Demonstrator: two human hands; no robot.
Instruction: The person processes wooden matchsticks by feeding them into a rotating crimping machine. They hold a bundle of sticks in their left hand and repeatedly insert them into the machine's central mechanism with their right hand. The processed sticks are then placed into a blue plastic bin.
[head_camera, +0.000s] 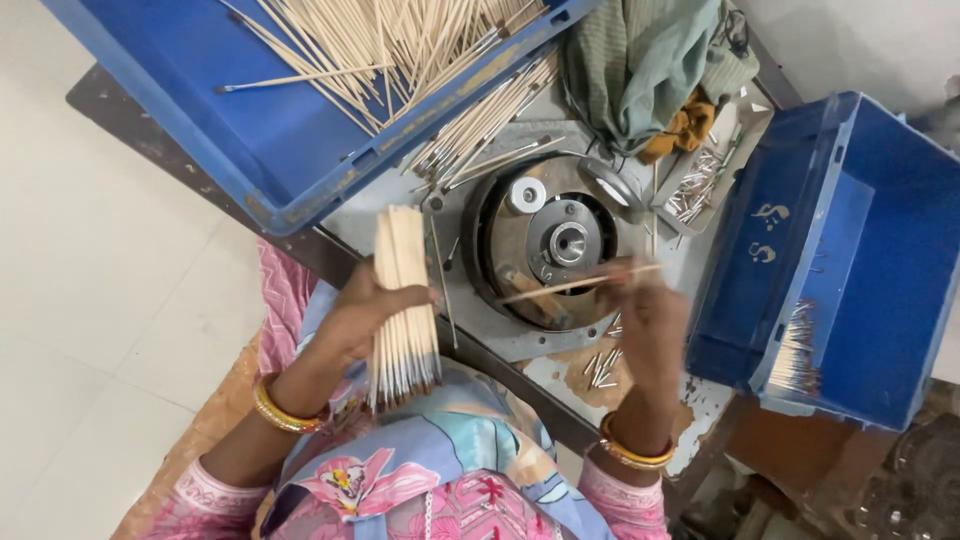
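Gripped in my left hand (362, 312) at lower centre, fingers clamped, is a bundle of wooden sticks (403, 300). My right hand (648, 318) pinches one stick (580, 284) over the round metal machine (560, 245). More sticks fill the upper-left blue crate (290, 150); the right blue crate (850, 260) holds a few.

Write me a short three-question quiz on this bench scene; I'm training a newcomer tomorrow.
1. True or false: the left hand grips a thick bundle of pale wooden sticks.
2. What does the right hand hold? A) one thin wooden stick B) a green cloth C) a metal ferrule
3. Fill in: the round grey metal machine head lies between two ____ plastic crates, the left one loaded with sticks, the right one nearly bare.

Key: 1 true; 2 A; 3 blue.
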